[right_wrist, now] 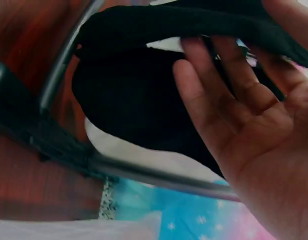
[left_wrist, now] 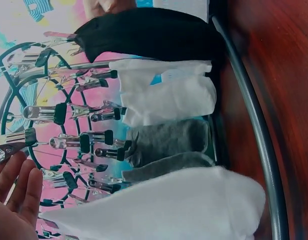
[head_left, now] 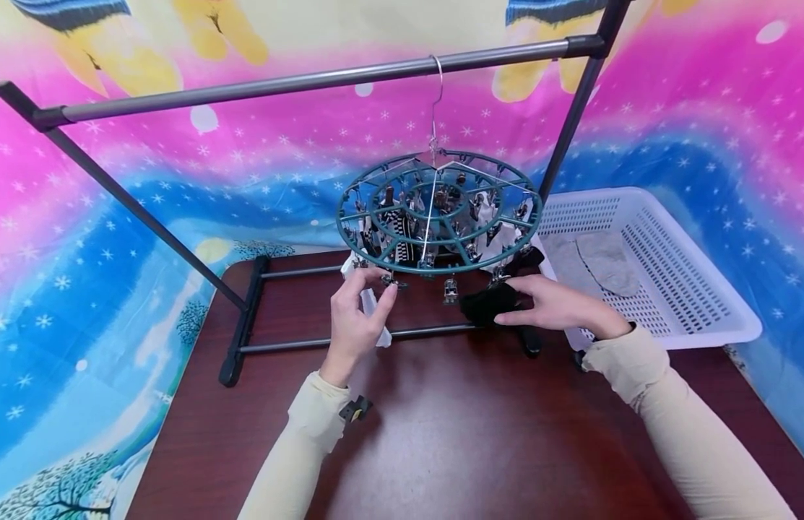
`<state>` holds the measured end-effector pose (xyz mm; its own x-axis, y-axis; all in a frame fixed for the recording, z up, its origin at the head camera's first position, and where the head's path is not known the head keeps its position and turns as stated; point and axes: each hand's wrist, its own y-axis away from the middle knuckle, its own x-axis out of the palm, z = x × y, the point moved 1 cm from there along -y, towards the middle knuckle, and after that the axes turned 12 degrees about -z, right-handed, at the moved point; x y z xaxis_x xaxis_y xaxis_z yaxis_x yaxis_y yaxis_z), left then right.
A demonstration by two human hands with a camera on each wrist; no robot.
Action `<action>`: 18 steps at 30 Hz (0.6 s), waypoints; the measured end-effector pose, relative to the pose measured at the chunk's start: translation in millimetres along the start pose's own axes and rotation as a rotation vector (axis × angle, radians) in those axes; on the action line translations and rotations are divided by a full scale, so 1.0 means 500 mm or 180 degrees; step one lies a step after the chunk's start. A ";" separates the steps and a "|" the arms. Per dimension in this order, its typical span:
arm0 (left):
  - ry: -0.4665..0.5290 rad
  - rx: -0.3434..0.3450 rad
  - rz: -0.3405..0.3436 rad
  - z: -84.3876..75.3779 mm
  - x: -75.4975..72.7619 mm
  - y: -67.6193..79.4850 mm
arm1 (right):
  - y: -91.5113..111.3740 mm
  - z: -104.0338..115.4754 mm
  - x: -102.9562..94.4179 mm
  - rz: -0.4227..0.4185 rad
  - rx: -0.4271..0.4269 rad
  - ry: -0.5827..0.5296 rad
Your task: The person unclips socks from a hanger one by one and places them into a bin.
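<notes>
A round green clip hanger (head_left: 468,261) hangs by its hook, with socks clipped beneath. At its near left rim, my left hand (head_left: 359,318) has its fingertips right at a metal clip (left_wrist: 16,140), thumb and forefinger apart. My right hand (head_left: 547,303) touches a black sock (head_left: 485,305) at the right rim; its fingers (right_wrist: 239,75) stretch behind the cloth, with the thumb on the near side. A second black sock (right_wrist: 134,100) hangs close by. The left wrist view shows a white sock (left_wrist: 169,210), a grey sock (left_wrist: 166,142) and another white sock (left_wrist: 169,100) hanging between.
The hanger's hook sits on the rail (head_left: 310,79) of a dark metal rack that stands on a reddish-brown table (head_left: 480,426). On the right is a white slotted basket (head_left: 688,267) holding a grey cloth item (head_left: 603,263). A patterned backdrop (head_left: 278,144) surrounds the table.
</notes>
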<state>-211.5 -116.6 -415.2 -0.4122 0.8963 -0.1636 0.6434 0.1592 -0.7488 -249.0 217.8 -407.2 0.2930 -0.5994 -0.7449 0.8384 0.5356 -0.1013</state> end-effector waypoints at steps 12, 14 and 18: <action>0.0213 0.0949 -0.0385 -0.036 0.033 0.031 | 0.005 0.007 0.017 0.0119 0.0230 -0.0173; 0.0166 0.1524 -0.0506 -0.049 0.043 0.038 | 0.006 0.005 0.020 0.0157 0.0238 -0.0279; 0.0024 0.2440 -0.0478 -0.077 0.065 0.049 | 0.007 0.003 0.024 0.0190 0.0140 -0.0398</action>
<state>-184.2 -67.7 -414.1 -0.4534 0.8910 -0.0231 -0.0454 -0.0490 -0.9978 -241.9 211.4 -415.5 0.3955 -0.6382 -0.6605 0.8363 0.5476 -0.0284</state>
